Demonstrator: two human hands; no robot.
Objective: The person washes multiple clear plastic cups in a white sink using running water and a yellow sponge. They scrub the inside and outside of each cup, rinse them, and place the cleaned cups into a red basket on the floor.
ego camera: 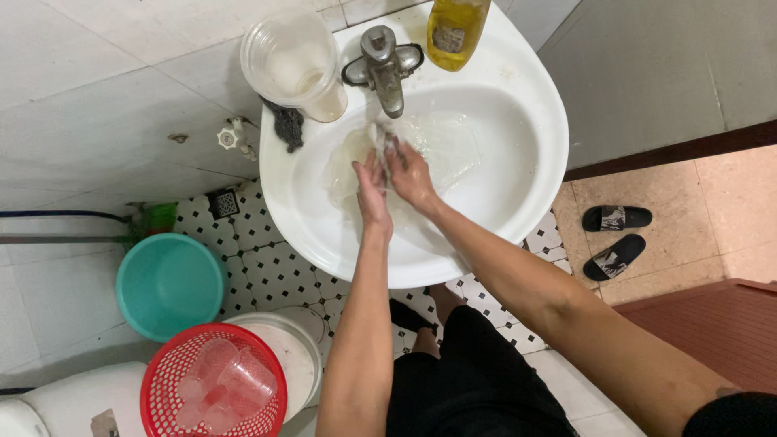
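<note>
Both hands are together inside the white washbasin, under the metal tap. My left hand and my right hand grip a clear, wet item between them, likely a plastic cup; its shape is blurred by water. A second clear item lies in the basin just left of my left hand. Water fills the bowl around the fingers.
A stack of clear plastic cups and a dark scrubber sit on the basin's left rim, a yellow soap bottle at its back. Below left are a teal bucket and a red basket with clear cups. Black slippers lie right.
</note>
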